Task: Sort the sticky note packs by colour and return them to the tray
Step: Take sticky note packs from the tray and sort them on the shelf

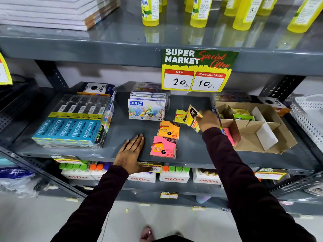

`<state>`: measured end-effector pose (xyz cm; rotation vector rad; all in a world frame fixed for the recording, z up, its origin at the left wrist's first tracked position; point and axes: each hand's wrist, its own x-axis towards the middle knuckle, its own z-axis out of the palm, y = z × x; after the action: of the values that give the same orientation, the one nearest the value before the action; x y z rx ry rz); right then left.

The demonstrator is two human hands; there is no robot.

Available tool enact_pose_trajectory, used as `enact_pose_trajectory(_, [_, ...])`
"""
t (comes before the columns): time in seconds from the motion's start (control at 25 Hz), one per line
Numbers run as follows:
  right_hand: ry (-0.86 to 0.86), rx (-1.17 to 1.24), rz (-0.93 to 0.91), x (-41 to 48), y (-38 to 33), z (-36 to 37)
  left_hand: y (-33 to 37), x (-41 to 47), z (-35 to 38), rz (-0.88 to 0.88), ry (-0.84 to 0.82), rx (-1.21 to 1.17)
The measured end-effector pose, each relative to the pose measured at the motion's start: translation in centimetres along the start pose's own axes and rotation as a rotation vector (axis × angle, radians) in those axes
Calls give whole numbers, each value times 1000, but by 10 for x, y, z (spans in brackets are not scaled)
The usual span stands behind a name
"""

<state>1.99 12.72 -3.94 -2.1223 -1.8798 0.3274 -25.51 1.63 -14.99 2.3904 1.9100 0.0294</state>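
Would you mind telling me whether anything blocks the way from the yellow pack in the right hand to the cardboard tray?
Nothing visible does: the right hand holds the yellow pack just left of the cardboard tray.

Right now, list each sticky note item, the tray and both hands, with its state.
Pink sticky note stack: flat on shelf, outside tray.
Orange sticky note stack: flat on shelf, behind the pink.
Yellow sticky note stack: on shelf, outside tray.
Yellow pack: tilted, gripped by right hand.
Left hand: open, flat on shelf edge.
Cardboard tray: mostly unfilled, a few packs inside.
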Motion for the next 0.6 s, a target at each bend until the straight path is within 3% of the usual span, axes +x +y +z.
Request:
enact_pose_trajectory(0.16, [145, -77, -229, 23, -5, 14, -1, -1, 0, 11, 1, -1])
enact_pose_trajectory(0.28, [-23, -158, -402, 36, 0, 39, -1, 0, 0, 15, -9, -18])
enact_pose_trajectory(0.6, [-304, -138, -276, 62, 7, 60, -1, 0, -1, 15, -1, -53])
